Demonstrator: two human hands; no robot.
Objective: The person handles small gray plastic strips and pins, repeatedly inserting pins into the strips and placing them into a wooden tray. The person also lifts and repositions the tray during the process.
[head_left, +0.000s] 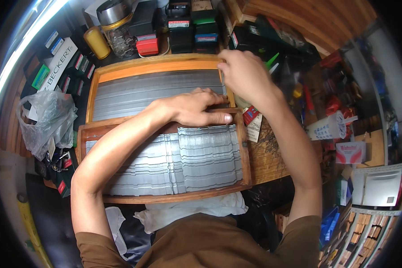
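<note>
Two shallow wooden trays lie one behind the other, packed with thin grey metal strips in close rows. Across the join of the near tray (138, 200) and the far tray (134, 64) reaches my left hand (194, 107). Its thumb is stretched out over the near tray's back rim, apart from the fingers, which extend toward the far tray's right side. My right hand (248, 73) is curled at the far tray's back right corner, and what its fingers hold, if anything, is hidden. Metal strips (207, 156) fill the near tray in two blocks; darker strips (138, 94) line the far one.
Small dark boxes (181, 40) and a lidded jar (118, 35) stand behind the trays. A plastic bag (49, 118) hangs at left. On the right are a red packet (250, 115), scattered dark bits (268, 147) and a plastic cup (328, 126). White cloth (192, 210) lies in front.
</note>
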